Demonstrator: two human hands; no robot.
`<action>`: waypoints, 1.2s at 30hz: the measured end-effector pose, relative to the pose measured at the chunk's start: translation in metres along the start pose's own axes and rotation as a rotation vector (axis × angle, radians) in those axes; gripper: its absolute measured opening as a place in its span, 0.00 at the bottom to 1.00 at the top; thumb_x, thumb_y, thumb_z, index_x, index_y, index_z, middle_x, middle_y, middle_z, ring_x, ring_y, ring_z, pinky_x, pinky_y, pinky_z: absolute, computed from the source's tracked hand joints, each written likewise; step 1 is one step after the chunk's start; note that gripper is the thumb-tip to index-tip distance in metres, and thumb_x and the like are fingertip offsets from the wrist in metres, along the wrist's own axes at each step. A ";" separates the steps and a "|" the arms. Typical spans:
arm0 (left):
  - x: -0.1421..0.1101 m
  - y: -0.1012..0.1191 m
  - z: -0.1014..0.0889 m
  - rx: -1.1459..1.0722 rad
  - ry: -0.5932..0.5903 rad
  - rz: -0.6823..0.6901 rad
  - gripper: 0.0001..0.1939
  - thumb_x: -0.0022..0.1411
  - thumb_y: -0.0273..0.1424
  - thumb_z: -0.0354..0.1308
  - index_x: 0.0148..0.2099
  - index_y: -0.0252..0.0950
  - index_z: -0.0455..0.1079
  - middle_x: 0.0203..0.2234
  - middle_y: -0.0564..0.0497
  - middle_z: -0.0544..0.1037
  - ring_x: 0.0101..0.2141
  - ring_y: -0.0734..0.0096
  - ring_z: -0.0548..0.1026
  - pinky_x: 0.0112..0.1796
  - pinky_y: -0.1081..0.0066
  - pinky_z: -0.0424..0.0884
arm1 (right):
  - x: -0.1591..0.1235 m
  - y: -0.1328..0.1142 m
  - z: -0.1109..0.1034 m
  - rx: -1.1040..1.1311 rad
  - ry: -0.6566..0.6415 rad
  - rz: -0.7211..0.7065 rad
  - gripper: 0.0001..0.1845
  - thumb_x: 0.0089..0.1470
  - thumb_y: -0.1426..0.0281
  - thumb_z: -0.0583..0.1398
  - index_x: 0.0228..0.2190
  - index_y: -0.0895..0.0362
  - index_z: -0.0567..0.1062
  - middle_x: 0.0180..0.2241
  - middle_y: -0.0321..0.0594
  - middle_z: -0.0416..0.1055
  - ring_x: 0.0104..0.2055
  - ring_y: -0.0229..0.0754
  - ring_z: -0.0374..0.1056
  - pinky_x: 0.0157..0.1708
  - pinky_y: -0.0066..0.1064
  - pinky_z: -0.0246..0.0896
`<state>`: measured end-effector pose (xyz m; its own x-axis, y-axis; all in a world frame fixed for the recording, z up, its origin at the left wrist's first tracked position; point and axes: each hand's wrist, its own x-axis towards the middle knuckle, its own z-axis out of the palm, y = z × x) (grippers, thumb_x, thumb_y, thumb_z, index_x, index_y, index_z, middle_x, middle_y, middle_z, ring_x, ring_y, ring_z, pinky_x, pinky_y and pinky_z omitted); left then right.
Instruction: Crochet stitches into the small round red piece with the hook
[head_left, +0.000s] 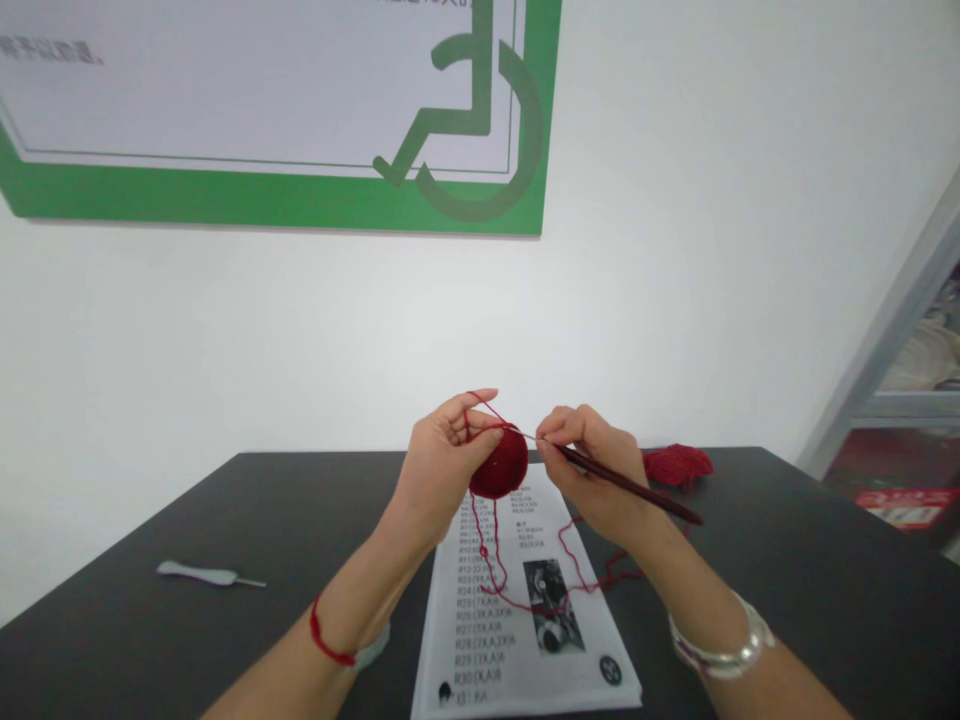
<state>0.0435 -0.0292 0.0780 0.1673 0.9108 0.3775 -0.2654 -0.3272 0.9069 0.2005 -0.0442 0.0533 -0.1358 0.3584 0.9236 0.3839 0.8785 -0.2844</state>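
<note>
My left hand (442, 455) pinches a round dark red crocheted piece (501, 463), with red yarn looped over its raised forefinger. My right hand (589, 460) grips a dark crochet hook (637, 487), whose thin metal tip points left at the edge of the piece. Both hands are held above a printed pattern sheet (517, 600). Loose red yarn (570, 575) trails down from the piece across the sheet.
A ball of red yarn (677, 463) lies on the dark table (225, 520) behind my right hand. A second hook with a pale grey handle (206, 575) lies at the left. A green-framed poster (300, 110) hangs on the white wall; shelving (900, 400) stands at right.
</note>
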 end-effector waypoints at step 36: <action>0.009 -0.012 -0.012 -0.222 -0.258 -0.312 0.27 0.48 0.25 0.67 0.52 0.28 0.70 0.25 0.52 0.77 0.25 0.77 0.72 0.31 0.74 0.66 | -0.010 0.036 0.014 -0.212 -0.027 -0.544 0.12 0.55 0.83 0.57 0.34 0.54 0.68 0.33 0.40 0.70 0.32 0.40 0.64 0.30 0.33 0.65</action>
<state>0.0368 -0.0143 0.0683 0.4947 0.8556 0.1523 -0.3573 0.0405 0.9331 0.2035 -0.0116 0.0298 -0.3869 -0.1161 0.9148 0.4260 0.8573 0.2890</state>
